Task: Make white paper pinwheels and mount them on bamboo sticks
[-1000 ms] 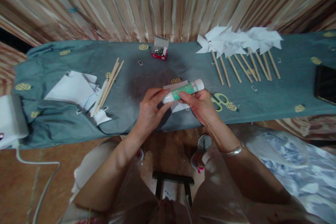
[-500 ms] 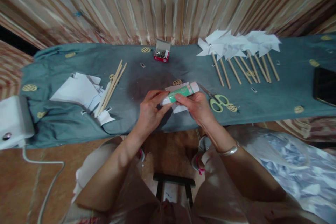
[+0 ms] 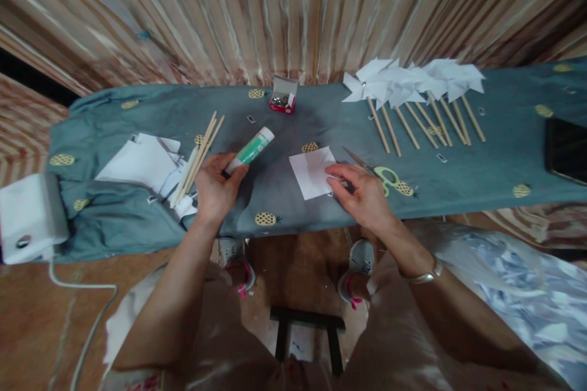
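My left hand (image 3: pixel 215 186) is closed around the lower end of a glue stick (image 3: pixel 251 149) with a green label, tilted up to the right above the cloth. A square white paper (image 3: pixel 310 172) with crease lines lies on the cloth at the middle. My right hand (image 3: pixel 360 192) is at the paper's right edge, its bent index finger and thumb pinching there. Close behind that hand lie scissors (image 3: pixel 386 176) with light green handles, partly covered by it.
Several paper pinwheels on sticks (image 3: pixel 389 82) lie at the back right. A small red box of metal pins (image 3: pixel 282 102) stands open at the back. Wooden sticks (image 3: pixel 199 153) and paper sheets (image 3: pixel 137 162) lie left. A white device (image 3: pixel 32 217) and a dark phone (image 3: pixel 566 149) are at the ends.
The glue stick, held between both hands before, has moved left in my left hand alone. My right hand has let go of it and come down to the paper, which is now uncovered.
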`<act>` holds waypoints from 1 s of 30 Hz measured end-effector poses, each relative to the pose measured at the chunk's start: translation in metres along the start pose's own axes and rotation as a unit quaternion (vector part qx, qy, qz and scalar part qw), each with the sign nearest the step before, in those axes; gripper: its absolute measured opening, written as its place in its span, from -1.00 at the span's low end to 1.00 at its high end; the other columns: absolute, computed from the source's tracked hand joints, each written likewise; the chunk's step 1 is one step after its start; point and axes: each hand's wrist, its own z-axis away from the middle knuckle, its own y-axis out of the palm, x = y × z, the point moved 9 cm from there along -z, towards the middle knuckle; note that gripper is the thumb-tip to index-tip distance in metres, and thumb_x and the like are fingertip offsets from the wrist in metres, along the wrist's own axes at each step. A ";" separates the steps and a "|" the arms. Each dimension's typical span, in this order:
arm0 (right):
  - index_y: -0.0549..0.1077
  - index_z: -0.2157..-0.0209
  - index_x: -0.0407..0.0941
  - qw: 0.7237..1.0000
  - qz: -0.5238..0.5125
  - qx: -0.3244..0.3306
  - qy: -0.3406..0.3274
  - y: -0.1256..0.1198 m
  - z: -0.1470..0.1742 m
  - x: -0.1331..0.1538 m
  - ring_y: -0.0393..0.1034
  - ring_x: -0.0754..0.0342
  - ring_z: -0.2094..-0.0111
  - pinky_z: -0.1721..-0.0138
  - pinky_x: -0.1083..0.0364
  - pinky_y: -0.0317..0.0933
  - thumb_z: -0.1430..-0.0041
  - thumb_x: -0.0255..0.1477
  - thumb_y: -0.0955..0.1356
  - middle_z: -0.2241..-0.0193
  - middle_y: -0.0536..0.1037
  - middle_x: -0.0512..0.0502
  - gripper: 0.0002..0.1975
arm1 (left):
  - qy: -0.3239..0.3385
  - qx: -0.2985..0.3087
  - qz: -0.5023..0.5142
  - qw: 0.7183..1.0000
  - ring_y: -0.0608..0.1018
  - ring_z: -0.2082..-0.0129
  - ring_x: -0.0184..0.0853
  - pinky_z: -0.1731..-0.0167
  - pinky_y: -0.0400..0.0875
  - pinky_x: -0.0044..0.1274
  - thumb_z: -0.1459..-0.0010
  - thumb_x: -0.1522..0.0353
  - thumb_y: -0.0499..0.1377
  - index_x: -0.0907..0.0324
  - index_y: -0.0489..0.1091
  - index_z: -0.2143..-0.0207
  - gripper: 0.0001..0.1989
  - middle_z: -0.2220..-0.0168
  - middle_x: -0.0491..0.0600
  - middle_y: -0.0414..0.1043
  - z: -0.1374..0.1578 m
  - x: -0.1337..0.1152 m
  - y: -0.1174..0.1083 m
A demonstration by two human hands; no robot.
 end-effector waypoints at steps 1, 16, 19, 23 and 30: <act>0.56 0.18 -0.05 0.999 0.028 0.004 -0.034 -0.001 0.003 0.006 0.51 -0.05 0.16 0.05 -0.08 0.36 -0.26 -0.39 0.32 0.19 0.65 -0.12 -0.82 | 0.011 0.004 -0.014 1.000 0.55 0.29 -0.19 0.23 0.48 -0.25 -0.15 0.19 0.27 0.10 0.55 0.26 -0.80 0.34 -0.03 0.54 0.000 0.002 0.000; 0.51 0.01 -0.17 0.973 0.156 0.036 -0.165 0.011 0.031 0.022 0.46 -0.15 0.02 -0.01 -0.22 0.41 -0.31 -0.47 0.29 0.03 0.60 -0.28 -0.73 | 0.259 0.148 -0.106 0.949 0.45 -0.06 -0.11 0.04 0.38 -0.27 -0.27 0.39 0.17 0.06 0.40 -0.07 -0.68 -0.07 0.04 0.48 0.050 -0.091 0.046; 0.51 0.01 -0.15 0.976 0.150 0.039 -0.155 0.010 0.032 0.020 0.45 -0.14 0.01 -0.03 -0.20 0.41 -0.30 -0.47 0.29 0.04 0.60 -0.25 -0.73 | 0.285 0.182 -0.091 0.937 0.46 -0.05 -0.14 0.05 0.37 -0.30 -0.33 0.38 0.09 0.06 0.46 -0.02 -0.74 -0.04 0.01 0.52 0.054 -0.102 0.058; 0.52 0.01 -0.13 0.979 0.148 0.034 -0.138 0.006 0.032 0.015 0.45 -0.14 -0.01 -0.07 -0.20 0.39 -0.31 -0.46 0.29 0.02 0.60 -0.24 -0.73 | 0.301 0.197 -0.084 0.929 0.45 -0.06 -0.17 0.04 0.34 -0.33 -0.33 0.37 0.11 0.08 0.49 0.02 -0.76 -0.02 0.02 0.54 0.051 -0.108 0.067; 0.53 0.02 -0.12 0.982 0.139 0.020 -0.129 0.001 0.031 0.012 0.44 -0.13 -0.01 -0.07 -0.18 0.38 -0.30 -0.47 0.30 0.01 0.59 -0.24 -0.73 | 0.324 0.203 -0.084 0.920 0.47 -0.01 -0.20 0.10 0.34 -0.37 -0.35 0.36 0.09 0.10 0.52 0.11 -0.80 0.06 0.01 0.58 0.050 -0.113 0.077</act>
